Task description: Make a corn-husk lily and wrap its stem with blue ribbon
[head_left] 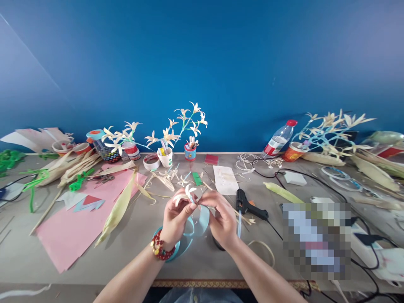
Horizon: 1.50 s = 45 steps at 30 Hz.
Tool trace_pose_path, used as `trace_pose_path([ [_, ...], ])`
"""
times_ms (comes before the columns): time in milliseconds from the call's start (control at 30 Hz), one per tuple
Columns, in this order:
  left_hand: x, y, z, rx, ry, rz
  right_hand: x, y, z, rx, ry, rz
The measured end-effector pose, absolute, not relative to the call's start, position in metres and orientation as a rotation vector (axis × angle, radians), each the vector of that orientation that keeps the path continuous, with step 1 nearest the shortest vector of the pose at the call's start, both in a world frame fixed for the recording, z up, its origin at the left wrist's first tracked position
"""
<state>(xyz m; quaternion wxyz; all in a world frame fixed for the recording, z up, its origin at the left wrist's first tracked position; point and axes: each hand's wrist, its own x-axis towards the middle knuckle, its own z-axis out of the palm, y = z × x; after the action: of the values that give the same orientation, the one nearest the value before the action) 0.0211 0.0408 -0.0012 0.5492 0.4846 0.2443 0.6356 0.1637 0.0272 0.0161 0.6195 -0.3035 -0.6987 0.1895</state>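
Over the middle of the table, my left hand [176, 216] pinches a small cream flower [186, 194] that looks made of corn husk. My right hand [222, 219] is closed just beside it, its fingertips on a light blue tape strip [204, 221] at the flower's base. The strip curls down between my hands toward blue loops near my left wrist, which partly hides them. A bead bracelet [160, 246] is on that wrist. Loose husk petals [184, 180] lie behind my hands. To the right of my right hand rests a black glue gun [251, 205].
Husk flowers stand in a white cup [165, 158] and an orange cup [295, 152] along the blue wall. Pink paper [72, 235] and a dried husk [118, 210] lie left. A plastic bottle [279, 139], a white power strip [362, 242] and black cords occupy the right.
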Motion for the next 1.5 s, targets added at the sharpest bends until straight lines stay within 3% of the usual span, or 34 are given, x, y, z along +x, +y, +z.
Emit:
trace_pose_path([
  [300, 0.018, 0.039, 0.009, 1.155, 0.534, 1.471, 0.175, 0.032, 0.020, -0.594, -1.746, 0.177],
  [833, 0.015, 0.043, 0.013, 1.081, 0.470, 1.308, 0.167, 0.033, 0.021, -0.610, -1.371, 1.323],
  [1233, 0.029, 0.037, 0.003, 0.812, 0.591, 1.461, 0.171, 0.029, 0.016, -0.770, -1.714, 0.287],
  [1500, 0.023, 0.038, 0.000, 0.900, 0.644, 1.484, 0.171, 0.029, 0.017, -0.750, -1.665, 0.449],
])
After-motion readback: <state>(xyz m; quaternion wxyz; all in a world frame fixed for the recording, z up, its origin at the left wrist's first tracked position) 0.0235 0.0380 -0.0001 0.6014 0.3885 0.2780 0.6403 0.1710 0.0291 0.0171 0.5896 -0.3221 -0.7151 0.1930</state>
